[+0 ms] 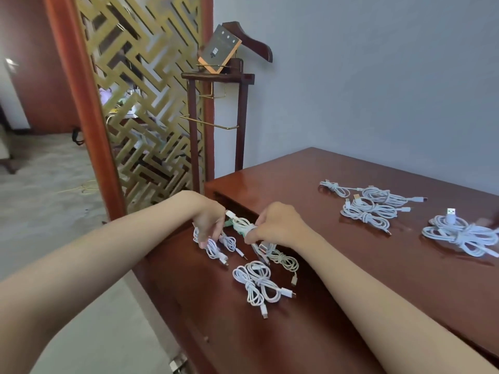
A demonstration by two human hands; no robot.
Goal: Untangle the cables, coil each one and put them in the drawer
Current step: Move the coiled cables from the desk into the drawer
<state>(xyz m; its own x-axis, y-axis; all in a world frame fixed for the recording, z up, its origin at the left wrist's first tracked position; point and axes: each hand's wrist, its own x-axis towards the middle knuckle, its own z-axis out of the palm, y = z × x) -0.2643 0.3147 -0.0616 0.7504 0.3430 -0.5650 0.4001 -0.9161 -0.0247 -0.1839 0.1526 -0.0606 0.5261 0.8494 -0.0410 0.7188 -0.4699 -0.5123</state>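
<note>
Both hands, left [208,221] and right [278,225], pinched one coiled cable [241,225] above the open drawer [202,292], where four white coils [256,282] lay. Four more bundles [364,211] sat well apart on the table [405,265]; a wooden stand [217,76] stood behind.

a pale grey wall [351,76] backs a dark wooden valet stand [217,109], beside a gold lattice screen [140,103] and beige carpet [48,190].

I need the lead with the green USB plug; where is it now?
Head view: the coiled white cable with the green USB plug lies at the far right of the wooden cabinet top, right of another white coil.
</note>
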